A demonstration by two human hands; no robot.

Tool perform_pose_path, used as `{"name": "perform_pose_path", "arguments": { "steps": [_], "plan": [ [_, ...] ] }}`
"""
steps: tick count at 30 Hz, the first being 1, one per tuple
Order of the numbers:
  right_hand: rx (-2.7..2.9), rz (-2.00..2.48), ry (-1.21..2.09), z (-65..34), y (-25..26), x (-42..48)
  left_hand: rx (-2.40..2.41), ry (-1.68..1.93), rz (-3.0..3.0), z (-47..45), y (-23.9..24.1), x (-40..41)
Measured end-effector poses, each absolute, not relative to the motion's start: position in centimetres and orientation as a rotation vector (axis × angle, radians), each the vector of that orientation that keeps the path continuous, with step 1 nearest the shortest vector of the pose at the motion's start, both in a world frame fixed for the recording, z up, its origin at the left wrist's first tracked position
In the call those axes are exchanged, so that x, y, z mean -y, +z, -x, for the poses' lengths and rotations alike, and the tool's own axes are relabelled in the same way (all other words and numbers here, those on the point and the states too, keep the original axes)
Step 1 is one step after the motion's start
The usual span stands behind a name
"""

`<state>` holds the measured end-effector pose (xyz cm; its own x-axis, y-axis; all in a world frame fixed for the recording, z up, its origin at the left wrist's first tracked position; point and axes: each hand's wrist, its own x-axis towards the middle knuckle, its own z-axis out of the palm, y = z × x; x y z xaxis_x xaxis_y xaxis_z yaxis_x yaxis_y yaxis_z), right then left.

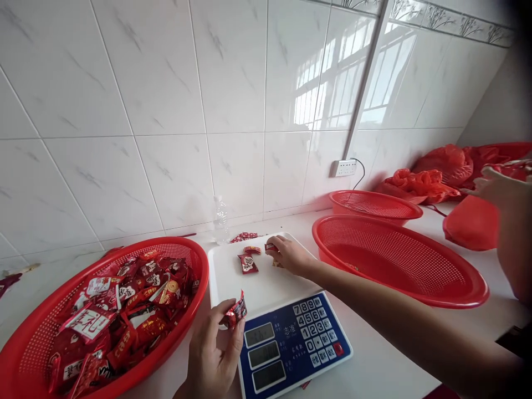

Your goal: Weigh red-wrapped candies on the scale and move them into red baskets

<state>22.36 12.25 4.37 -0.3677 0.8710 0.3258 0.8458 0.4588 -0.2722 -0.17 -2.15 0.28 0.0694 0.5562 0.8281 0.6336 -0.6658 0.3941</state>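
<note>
My left hand (211, 349) is at the bottom centre, by the front left corner of a kitchen scale (266, 285). Its thumb and fingers pinch a small red candy packet (235, 312). My right hand (291, 255) reaches across the scale's white platform, and its fingers are closed on another red candy packet (271, 247) at the back edge. Two more red packets (248, 264) lie loose on the platform just left of that hand. The scale's blue panel (291, 343) with keypad and displays faces me.
On the left stands a red mesh basket (25, 354) holding several red candy packets. Two more red baskets (399, 260) stand to the right. A water bottle (220, 220) stands at the tiled wall. Another person's hand (496, 185) and red plastic bags (424, 185) are at far right.
</note>
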Motion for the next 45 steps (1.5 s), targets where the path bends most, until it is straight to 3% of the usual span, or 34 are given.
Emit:
{"name": "perform_pose_path", "arguments": {
  "steps": [9, 16, 31, 45],
  "plan": [
    [1.910, 1.744, -0.115, -31.3, 8.9, -11.5, 1.305, -1.746, 2.231, 0.1, -0.1, 2.2],
    [1.923, 2.016, -0.176, -35.5, 8.2, -11.7, 1.303, -1.729, 2.219, 0.1, 0.2, 2.1],
    [2.637, 1.279, 0.170, -16.9, 4.5, -11.9, 1.244, -1.559, 2.229, 0.5, -0.1, 2.1],
    [2.526, 1.137, -0.046, -21.0, 4.5, -9.6, 1.223, -1.677, 2.232, -0.1, -0.6, 2.0]
  ]
}}
